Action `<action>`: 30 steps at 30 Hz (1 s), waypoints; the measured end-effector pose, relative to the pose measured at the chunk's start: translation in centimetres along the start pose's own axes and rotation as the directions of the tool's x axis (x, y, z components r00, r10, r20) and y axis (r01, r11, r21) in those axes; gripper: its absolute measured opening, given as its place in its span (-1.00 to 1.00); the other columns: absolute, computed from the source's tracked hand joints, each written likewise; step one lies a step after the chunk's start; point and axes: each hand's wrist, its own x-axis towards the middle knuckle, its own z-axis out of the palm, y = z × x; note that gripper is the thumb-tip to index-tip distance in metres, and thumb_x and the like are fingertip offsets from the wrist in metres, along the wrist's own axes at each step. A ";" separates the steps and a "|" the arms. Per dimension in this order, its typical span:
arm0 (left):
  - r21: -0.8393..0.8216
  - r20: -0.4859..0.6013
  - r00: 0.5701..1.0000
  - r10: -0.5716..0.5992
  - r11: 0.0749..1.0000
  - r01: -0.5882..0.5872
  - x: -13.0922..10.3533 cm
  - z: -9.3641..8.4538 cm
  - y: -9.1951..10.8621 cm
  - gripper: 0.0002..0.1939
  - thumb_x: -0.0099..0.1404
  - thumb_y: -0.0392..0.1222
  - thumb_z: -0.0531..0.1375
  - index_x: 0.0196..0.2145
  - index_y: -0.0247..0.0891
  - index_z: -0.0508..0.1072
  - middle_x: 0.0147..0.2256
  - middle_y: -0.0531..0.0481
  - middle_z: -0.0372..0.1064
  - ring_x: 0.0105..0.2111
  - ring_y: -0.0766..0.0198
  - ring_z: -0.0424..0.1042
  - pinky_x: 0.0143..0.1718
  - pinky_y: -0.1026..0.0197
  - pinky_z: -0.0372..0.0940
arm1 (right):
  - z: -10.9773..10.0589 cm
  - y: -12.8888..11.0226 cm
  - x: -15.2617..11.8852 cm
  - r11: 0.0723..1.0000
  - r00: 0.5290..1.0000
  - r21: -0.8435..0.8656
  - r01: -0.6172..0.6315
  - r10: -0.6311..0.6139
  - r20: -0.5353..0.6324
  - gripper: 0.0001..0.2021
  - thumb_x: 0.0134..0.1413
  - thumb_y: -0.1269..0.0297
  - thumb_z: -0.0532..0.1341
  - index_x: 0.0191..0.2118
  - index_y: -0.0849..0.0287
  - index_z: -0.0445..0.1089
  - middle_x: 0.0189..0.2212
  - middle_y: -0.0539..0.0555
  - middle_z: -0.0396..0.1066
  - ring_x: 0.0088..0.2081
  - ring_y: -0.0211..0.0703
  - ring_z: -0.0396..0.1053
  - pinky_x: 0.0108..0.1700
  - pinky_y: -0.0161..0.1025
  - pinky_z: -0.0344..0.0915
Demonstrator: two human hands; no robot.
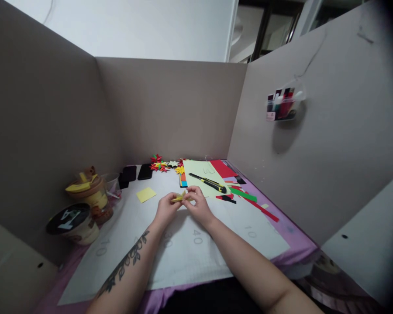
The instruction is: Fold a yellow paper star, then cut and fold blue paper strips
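Note:
Between my two hands, just above the white sheet (pixel 180 257), is a small folded yellow paper (pixel 178 198). My left hand (pixel 167 207) pinches its left side. The fingers of my right hand (pixel 198 204) close on its right side, with a pointed bit of the paper sticking up between the hands. Its exact folds are too small to make out. To the left of my left hand lies a flat yellow square of paper (pixel 146 194). Beyond my right hand a black and yellow box cutter (pixel 209 183) rests on a pale green sheet (pixel 196 172).
Folded paper stars (pixel 159 165) sit at the back, beside two dark phone-like items (pixel 145 172). Red card (pixel 223 168) and coloured paper strips (pixel 249 198) lie at the right. Tubs (pixel 74 222) and a brown pot (pixel 91 192) stand at the left. Grey partitions (pixel 170 109) enclose the table.

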 end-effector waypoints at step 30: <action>-0.025 -0.007 0.998 -0.070 0.997 0.069 -0.4 0.7 -0.3 -0.82 -0.04 -0.17 0.28 -0.50 -0.30 0.37 -0.58 0.10 0.28 -0.59 0.38 0.26 -0.56 0.36 0.10 | 0.2 0.5 0.0 0.976 0.991 -0.192 0.102 -0.117 -0.071 -0.90 -0.05 0.46 0.25 -0.43 0.10 0.41 -0.21 0.09 0.31 -0.09 -0.07 0.26 -0.01 -0.07 0.21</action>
